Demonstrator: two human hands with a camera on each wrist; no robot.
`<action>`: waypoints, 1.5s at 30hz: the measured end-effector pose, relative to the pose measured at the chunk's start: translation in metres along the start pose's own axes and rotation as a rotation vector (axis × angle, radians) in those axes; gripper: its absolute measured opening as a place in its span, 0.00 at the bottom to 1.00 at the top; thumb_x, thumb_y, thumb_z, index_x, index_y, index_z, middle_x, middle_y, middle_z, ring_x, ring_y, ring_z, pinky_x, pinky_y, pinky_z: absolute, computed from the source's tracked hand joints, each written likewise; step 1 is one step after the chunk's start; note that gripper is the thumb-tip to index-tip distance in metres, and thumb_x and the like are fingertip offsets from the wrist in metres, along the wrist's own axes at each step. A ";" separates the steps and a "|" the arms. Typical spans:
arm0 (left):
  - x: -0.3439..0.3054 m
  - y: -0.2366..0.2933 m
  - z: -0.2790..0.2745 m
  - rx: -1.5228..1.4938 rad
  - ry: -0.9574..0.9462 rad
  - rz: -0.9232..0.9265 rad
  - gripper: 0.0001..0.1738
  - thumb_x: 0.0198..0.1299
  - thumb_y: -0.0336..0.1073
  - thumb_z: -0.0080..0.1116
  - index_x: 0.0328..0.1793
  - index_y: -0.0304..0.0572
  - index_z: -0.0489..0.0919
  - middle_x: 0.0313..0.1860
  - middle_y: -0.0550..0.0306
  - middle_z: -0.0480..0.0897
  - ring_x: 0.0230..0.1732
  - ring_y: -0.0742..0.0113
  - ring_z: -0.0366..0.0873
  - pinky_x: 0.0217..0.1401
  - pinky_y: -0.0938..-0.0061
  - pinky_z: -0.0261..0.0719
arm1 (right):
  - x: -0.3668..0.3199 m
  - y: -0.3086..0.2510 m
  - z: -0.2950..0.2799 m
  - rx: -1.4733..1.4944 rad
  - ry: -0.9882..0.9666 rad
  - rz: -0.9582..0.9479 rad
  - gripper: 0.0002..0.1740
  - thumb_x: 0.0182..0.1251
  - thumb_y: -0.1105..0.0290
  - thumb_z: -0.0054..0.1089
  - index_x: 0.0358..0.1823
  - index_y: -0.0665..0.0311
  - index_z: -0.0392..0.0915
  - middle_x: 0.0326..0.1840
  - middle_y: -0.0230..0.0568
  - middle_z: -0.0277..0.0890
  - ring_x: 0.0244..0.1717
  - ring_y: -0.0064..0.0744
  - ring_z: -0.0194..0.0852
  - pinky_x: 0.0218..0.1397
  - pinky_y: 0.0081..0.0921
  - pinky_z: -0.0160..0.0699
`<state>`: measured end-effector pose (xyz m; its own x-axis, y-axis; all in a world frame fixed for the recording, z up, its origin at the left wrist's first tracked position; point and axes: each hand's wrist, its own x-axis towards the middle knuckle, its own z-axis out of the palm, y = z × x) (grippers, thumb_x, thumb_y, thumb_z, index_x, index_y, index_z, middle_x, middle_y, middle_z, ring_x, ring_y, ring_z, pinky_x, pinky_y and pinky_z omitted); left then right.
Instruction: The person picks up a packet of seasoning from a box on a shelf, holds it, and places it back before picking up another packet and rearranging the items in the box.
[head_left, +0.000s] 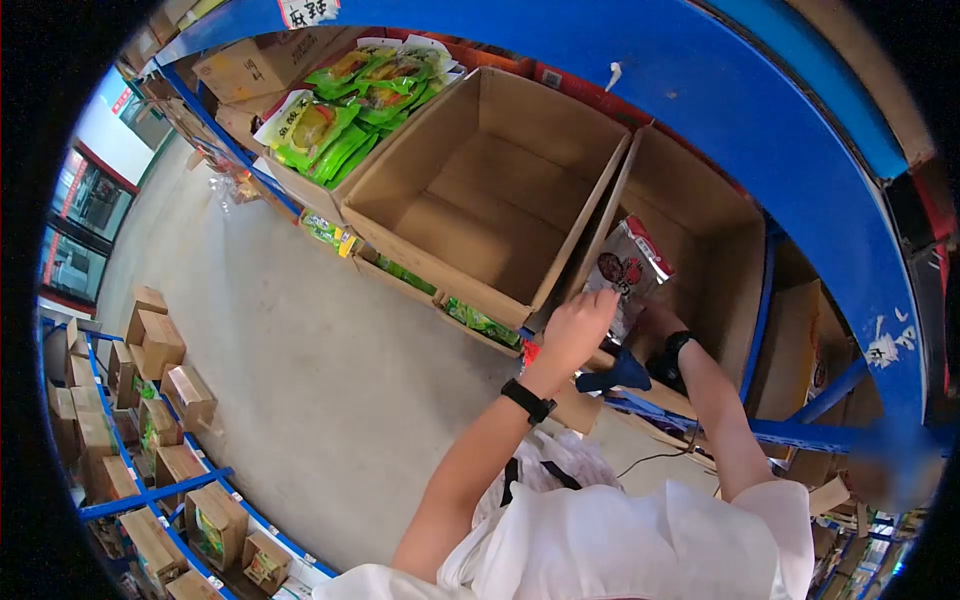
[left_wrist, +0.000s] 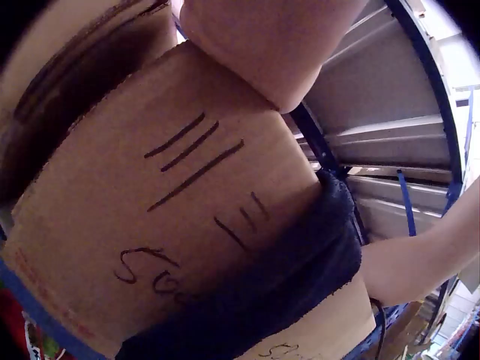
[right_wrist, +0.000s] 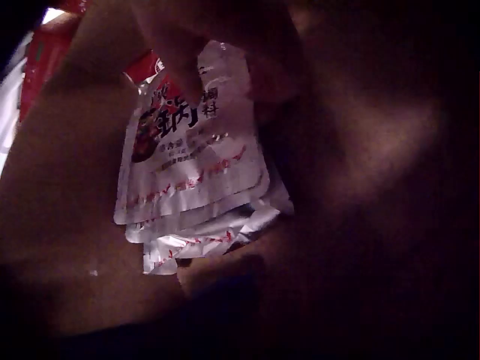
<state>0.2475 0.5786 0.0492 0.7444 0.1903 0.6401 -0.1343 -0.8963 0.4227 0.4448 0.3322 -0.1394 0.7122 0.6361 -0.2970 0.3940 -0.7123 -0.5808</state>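
Observation:
Silver-and-red seasoning pouches (head_left: 628,262) stand at a slant inside the near end of a cardboard box (head_left: 700,215) on the shelf. In the right wrist view the pouches (right_wrist: 199,169) overlap in a small stack, lower edges fanned out. My left hand (head_left: 582,325) reaches over the box's near edge, its bent fingers pinching the pouches' left side. On the other side my right hand (head_left: 660,322) grips the stack from inside the box, partly in shadow. Dark blue cloth (left_wrist: 300,277) hangs over the box front, below pen marks, in the left wrist view.
An open cardboard box (head_left: 490,180) stands directly to the left, then a box of green food packets (head_left: 350,105). A blue shelf beam (head_left: 700,60) spans above. Across the aisle floor (head_left: 330,350), more boxes (head_left: 160,340) fill low shelves.

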 end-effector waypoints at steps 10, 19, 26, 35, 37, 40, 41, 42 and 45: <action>0.000 -0.001 0.001 -0.061 -0.015 -0.021 0.10 0.60 0.36 0.56 0.28 0.44 0.70 0.19 0.55 0.76 0.23 0.59 0.78 0.22 0.69 0.77 | 0.021 -0.037 -0.027 -0.216 0.413 0.294 0.16 0.54 0.63 0.61 0.38 0.70 0.79 0.37 0.56 0.80 0.41 0.54 0.79 0.43 0.41 0.78; 0.001 0.000 -0.003 -0.103 -0.057 -0.053 0.10 0.60 0.35 0.55 0.28 0.43 0.70 0.21 0.54 0.77 0.25 0.58 0.79 0.26 0.68 0.79 | 0.004 -0.070 -0.057 -0.264 0.672 0.322 0.11 0.51 0.69 0.57 0.24 0.75 0.76 0.31 0.61 0.77 0.36 0.61 0.76 0.38 0.46 0.75; 0.002 -0.001 0.000 -0.131 -0.062 -0.079 0.11 0.61 0.36 0.53 0.27 0.42 0.71 0.22 0.52 0.78 0.27 0.56 0.79 0.27 0.67 0.79 | -0.014 -0.106 -0.112 -0.246 0.605 0.211 0.14 0.50 0.67 0.57 0.22 0.75 0.74 0.25 0.62 0.71 0.30 0.59 0.74 0.34 0.45 0.71; 0.011 0.004 -0.012 -0.656 -0.236 -0.377 0.21 0.61 0.46 0.56 0.46 0.31 0.77 0.37 0.40 0.80 0.36 0.53 0.82 0.39 0.68 0.79 | -0.158 -0.241 -0.180 0.455 0.541 0.152 0.11 0.63 0.68 0.58 0.32 0.72 0.80 0.22 0.22 0.71 0.22 0.09 0.60 0.23 0.16 0.56; 0.021 0.020 -0.036 -0.972 -0.411 -0.531 0.34 0.59 0.51 0.58 0.59 0.25 0.67 0.50 0.38 0.77 0.49 0.55 0.78 0.52 0.68 0.74 | -0.193 -0.256 -0.174 0.650 0.549 0.058 0.11 0.64 0.68 0.59 0.34 0.71 0.81 0.23 0.22 0.73 0.21 0.08 0.61 0.23 0.14 0.57; 0.010 0.048 -0.050 -1.443 -0.537 -0.849 0.36 0.61 0.51 0.57 0.62 0.26 0.64 0.57 0.47 0.73 0.57 0.64 0.73 0.61 0.71 0.70 | -0.243 -0.284 -0.175 0.752 0.568 0.039 0.10 0.64 0.69 0.59 0.36 0.71 0.81 0.27 0.29 0.78 0.23 0.11 0.68 0.24 0.14 0.63; 0.011 0.057 -0.062 -1.651 -0.672 -0.900 0.35 0.60 0.51 0.57 0.62 0.27 0.64 0.59 0.49 0.72 0.58 0.66 0.72 0.63 0.72 0.68 | -0.252 -0.283 -0.173 0.883 0.557 -0.029 0.10 0.63 0.70 0.59 0.37 0.71 0.81 0.27 0.32 0.79 0.24 0.13 0.71 0.25 0.14 0.66; 0.008 0.067 -0.070 -1.746 -0.721 -0.912 0.33 0.59 0.50 0.59 0.61 0.30 0.66 0.55 0.54 0.74 0.56 0.68 0.72 0.61 0.71 0.70 | -0.263 -0.285 -0.171 0.944 0.541 -0.057 0.09 0.63 0.70 0.59 0.37 0.72 0.81 0.28 0.32 0.80 0.25 0.14 0.71 0.26 0.14 0.67; -0.007 0.096 -0.083 -2.009 -0.698 -1.183 0.26 0.59 0.44 0.59 0.58 0.35 0.69 0.50 0.55 0.77 0.54 0.64 0.75 0.58 0.66 0.73 | -0.300 -0.289 -0.164 0.899 0.473 -0.115 0.07 0.59 0.74 0.62 0.33 0.72 0.81 0.26 0.32 0.79 0.25 0.13 0.70 0.26 0.13 0.66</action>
<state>0.1750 0.5240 0.1386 0.8974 -0.3642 -0.2490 0.4375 0.8075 0.3956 0.2122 0.2981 0.2415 0.9306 0.3657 0.0129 0.0313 -0.0447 -0.9985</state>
